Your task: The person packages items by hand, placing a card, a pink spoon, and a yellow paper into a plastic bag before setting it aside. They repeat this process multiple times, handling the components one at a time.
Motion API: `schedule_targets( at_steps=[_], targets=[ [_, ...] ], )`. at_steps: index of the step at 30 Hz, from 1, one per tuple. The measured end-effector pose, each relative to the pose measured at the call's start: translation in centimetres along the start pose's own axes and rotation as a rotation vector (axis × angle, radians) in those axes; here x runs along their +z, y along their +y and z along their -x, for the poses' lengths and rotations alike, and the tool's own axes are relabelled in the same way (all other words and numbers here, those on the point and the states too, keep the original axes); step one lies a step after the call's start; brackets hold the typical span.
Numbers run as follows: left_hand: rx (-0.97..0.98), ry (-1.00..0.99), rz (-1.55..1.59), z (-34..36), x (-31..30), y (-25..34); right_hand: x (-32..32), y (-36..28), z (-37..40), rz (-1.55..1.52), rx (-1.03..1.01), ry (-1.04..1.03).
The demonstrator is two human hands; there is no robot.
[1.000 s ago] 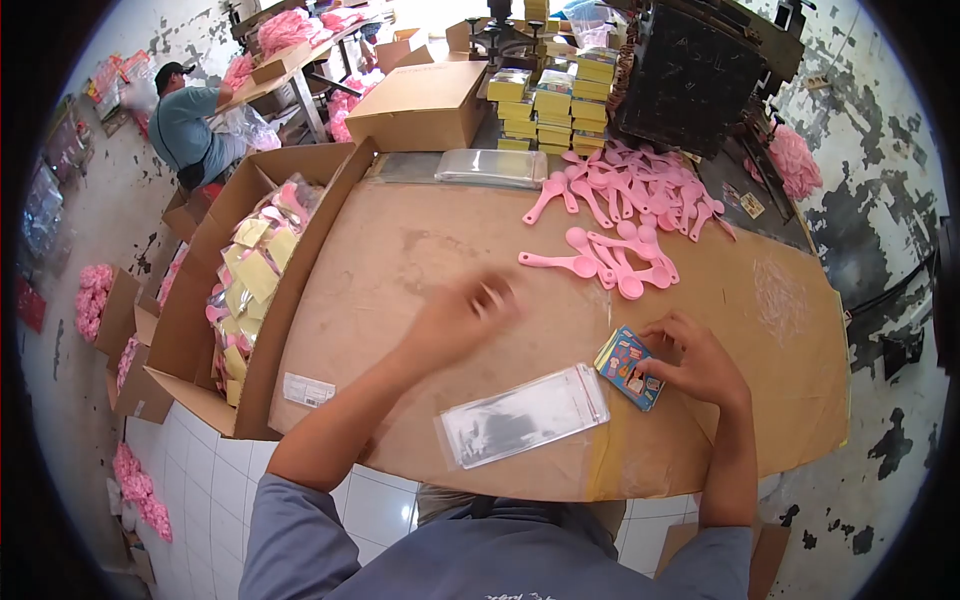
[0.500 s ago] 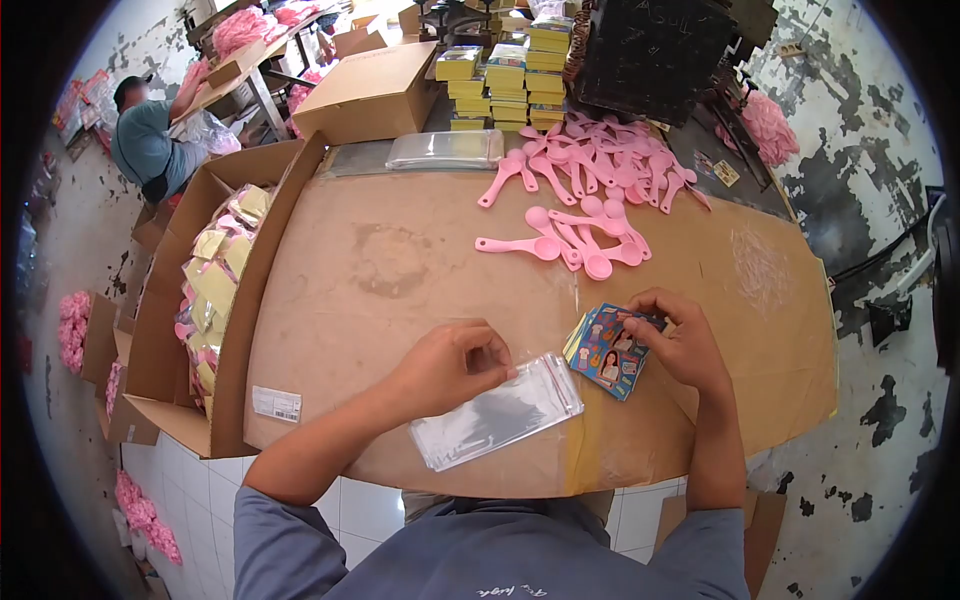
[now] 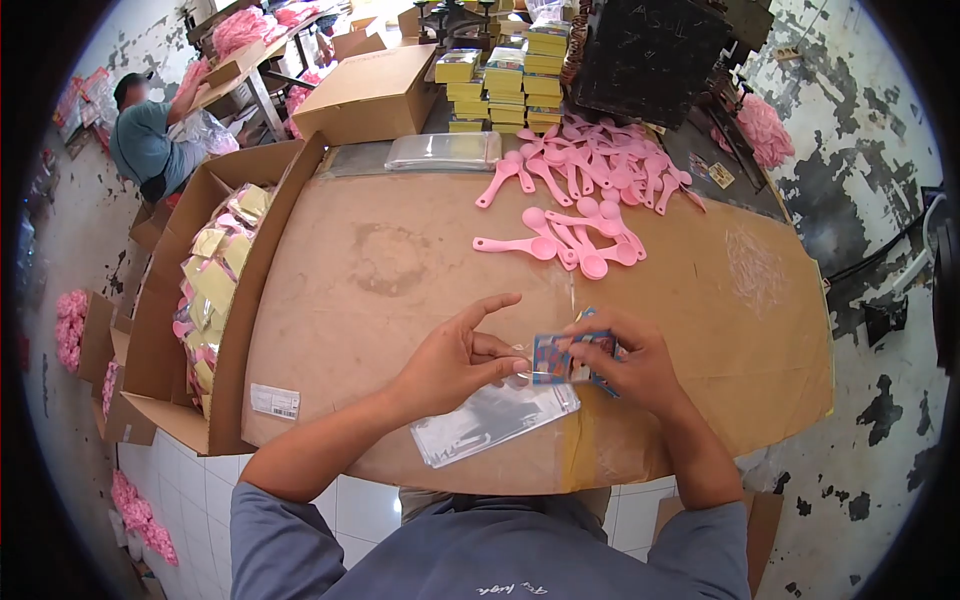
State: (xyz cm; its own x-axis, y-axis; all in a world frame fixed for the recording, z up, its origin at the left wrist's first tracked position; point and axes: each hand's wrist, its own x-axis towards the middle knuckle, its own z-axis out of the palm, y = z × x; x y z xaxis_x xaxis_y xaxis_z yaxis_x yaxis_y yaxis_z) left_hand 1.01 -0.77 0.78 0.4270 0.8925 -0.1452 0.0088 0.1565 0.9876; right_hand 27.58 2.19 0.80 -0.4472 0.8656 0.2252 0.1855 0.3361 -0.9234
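Note:
Just above the table's front half, my left hand (image 3: 455, 362) pinches the edge of a clear plastic bag between thumb and fingers, its index finger stretched up. My right hand (image 3: 630, 358) is closed on a blue printed card (image 3: 552, 358), whose left end meets the fingertips of my left hand. Beneath my right hand lies a stack of similar cards, mostly covered. A pile of flat clear plastic bags (image 3: 490, 425) rests on the cardboard below my hands. Beyond them lie several pink measuring spoons (image 3: 590, 237), with a larger heap of spoons (image 3: 610, 165) farther back.
At the left stands an open carton (image 3: 232, 350) filled with packed spoons and cards. More clear bags (image 3: 443, 150) lie at the table's back, before tall card stacks (image 3: 505, 80) and a closed box (image 3: 365, 90). A person (image 3: 155, 135) sits at the far left.
My right hand has lifted a card off the stack and moved left. My left hand has come up from the bag pile with a bag edge, and the two hands have drawn together.

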Motion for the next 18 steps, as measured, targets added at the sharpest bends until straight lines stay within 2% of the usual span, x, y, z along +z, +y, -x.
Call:
schedule_targets(
  at_steps=[2, 5, 7, 11, 14, 18],
  targets=[
    [0.01, -0.016, -0.05, 0.2, 0.2, 0.2, -0.3, 0.1, -0.4, 0.144, -0.14, -0.14],
    [0.035, -0.055, -0.147, 0.6, 0.7, 0.3, 0.7, -0.7, -0.3, 0.154, -0.109, -0.225],
    [0.051, -0.068, -0.2, 0.6, 0.9, -0.1, 1.8, -1.1, 0.1, 0.054, -0.022, -0.123],
    [0.111, 0.039, -0.085, 0.4, 0.6, -0.3, 1.1, -0.2, -0.2, -0.228, 0.142, 0.073],
    [0.117, 0.089, -0.065, 0.4, 0.6, -0.1, 0.7, -0.1, 0.3, -0.119, 0.18, -0.079],
    [0.118, 0.039, -0.218, 0.7, 0.5, 0.0, 2.7, -0.9, 0.2, -0.151, 0.107, -0.012]
  ],
)
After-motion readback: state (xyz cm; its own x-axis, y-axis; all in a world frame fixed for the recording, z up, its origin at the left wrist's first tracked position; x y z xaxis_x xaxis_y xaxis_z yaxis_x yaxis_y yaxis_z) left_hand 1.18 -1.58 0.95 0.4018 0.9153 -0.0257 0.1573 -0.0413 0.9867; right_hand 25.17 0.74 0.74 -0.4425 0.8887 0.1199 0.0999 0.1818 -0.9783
